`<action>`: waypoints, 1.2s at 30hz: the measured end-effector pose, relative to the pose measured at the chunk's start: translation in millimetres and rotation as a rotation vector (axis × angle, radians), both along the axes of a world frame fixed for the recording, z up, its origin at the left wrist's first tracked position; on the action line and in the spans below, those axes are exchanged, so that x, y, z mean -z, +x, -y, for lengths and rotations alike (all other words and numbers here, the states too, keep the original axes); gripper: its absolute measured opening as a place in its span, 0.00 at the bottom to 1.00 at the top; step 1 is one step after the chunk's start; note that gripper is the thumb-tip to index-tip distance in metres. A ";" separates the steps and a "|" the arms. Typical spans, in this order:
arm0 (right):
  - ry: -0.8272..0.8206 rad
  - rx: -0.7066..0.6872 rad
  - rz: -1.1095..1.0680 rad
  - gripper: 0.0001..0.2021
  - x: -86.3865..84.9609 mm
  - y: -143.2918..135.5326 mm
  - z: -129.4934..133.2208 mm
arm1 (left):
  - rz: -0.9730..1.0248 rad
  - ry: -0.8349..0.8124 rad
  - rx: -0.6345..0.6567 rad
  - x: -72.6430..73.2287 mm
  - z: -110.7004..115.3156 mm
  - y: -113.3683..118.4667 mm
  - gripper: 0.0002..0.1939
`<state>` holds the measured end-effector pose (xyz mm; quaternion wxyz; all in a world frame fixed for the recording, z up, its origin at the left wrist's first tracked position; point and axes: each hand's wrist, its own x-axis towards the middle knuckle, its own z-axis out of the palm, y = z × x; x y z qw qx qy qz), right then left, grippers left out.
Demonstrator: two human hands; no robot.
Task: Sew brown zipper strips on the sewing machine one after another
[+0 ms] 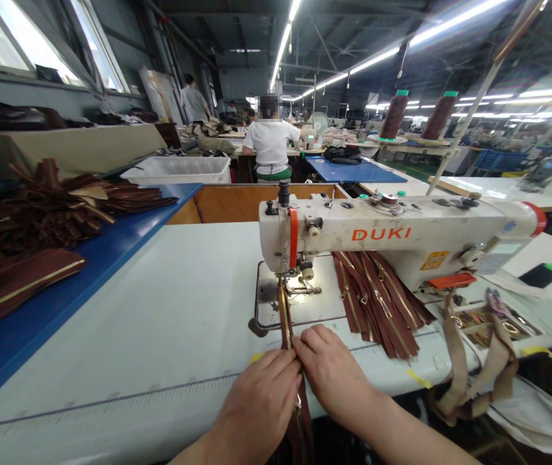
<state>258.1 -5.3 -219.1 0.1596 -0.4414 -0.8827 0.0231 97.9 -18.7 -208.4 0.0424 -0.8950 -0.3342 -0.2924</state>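
Note:
A brown zipper tape with gold teeth (285, 323) runs from under the needle of the sewing machine (334, 223) toward me and drops over the table's front edge. My left hand (263, 394) is closed on the tape, fingers bunched together. Right beside it, my right hand (331, 371) pinches the same tape, its fingertips touching the left hand's. Below the hands, a metal zipper slider (297, 403) shows on the hanging part. A lamp lights the needle area. The part of the tape between my fingers is hidden.
Brown zippers (382, 303) lie piled under the machine arm. On the left, a blue table (125, 242) carries brown bundles (38, 206). At right are a parts tray (493, 329), beige straps (460, 361) and a black thread cone (540, 276). A person (270, 139) sits ahead.

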 end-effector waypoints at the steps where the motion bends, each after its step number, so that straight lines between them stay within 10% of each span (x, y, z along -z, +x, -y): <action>1: 0.004 -0.008 0.006 0.11 -0.3 0.2 -0.2 | 0.015 -0.016 0.014 -0.7 -1.1 -2.2 0.15; 14: 0.106 -0.086 0.148 0.11 -9.0 0.9 -1.9 | -0.177 0.018 0.108 1.2 -54.5 -23.1 0.13; 36: 0.087 -0.209 0.056 0.04 -11.1 18.4 -17.0 | -0.227 0.004 0.089 -1.0 -49.4 -23.1 0.13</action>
